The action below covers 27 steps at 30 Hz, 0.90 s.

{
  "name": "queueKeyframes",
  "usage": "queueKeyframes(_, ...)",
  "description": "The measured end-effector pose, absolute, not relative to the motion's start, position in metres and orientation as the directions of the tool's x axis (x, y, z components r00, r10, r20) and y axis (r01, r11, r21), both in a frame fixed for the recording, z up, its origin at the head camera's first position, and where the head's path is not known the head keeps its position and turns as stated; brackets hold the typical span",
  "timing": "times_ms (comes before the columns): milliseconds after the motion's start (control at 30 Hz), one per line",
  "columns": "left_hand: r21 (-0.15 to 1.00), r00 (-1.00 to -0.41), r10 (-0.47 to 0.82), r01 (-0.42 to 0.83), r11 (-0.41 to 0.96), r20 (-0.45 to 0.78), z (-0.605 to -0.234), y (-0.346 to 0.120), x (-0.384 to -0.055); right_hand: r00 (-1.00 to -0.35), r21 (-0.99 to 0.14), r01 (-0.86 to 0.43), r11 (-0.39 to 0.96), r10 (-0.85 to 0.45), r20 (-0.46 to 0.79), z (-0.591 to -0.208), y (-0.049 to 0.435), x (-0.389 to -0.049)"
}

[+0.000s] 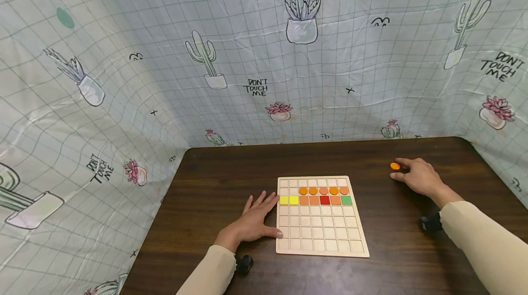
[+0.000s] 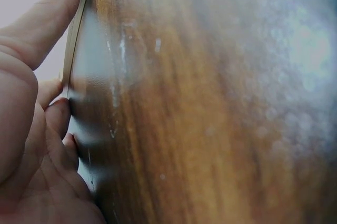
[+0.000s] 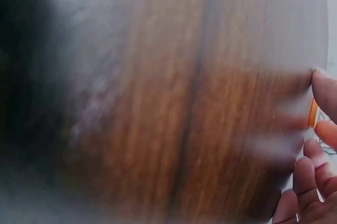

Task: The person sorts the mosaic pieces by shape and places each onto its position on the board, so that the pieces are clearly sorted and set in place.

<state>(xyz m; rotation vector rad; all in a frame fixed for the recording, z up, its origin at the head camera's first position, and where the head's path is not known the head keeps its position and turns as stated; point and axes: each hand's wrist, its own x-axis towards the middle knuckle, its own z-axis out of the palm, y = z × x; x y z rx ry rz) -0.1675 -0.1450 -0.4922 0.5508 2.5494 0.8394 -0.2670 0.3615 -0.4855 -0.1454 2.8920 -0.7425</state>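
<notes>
A pale wooden grid board (image 1: 322, 232) lies on the table, with one row of orange and coral discs (image 1: 313, 191) above a row of coloured squares (image 1: 325, 200) in yellow, orange, red and green. My left hand (image 1: 252, 221) rests along the board's left side, fingers spread, the thumb on its edge; the left wrist view shows the thumb (image 2: 50, 18) against that rim. Over at the far right, my right hand (image 1: 420, 178) is at a loose orange disc (image 1: 394, 166). Its forefinger is against or close beside the disc (image 3: 313, 113), with a gap on the thumb side.
The dark wooden table (image 1: 222, 171) has rounded back corners. Behind it and to both sides hangs a checked curtain (image 1: 247, 24) printed with cacti and lettering. A black wrist device (image 1: 244, 265) is on the left wrist, another (image 1: 430, 222) on the right.
</notes>
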Motion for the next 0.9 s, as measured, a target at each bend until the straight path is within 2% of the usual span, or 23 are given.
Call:
queueKeyframes(367, 0.628, -0.845, 0.476, 0.237, 0.741, -0.244, -0.491, -0.145, -0.168, -0.988, -0.516, -0.092, 0.852, -0.143, -0.06, -0.489, 0.354, -0.271)
queueKeyframes(900, 0.638, -0.844, 0.475, 0.225, 0.736, -0.25, -0.489, -0.144, -0.166, -0.989, -0.531, -0.074, 0.844, -0.131, -0.07, -0.485, 0.349, -0.266)
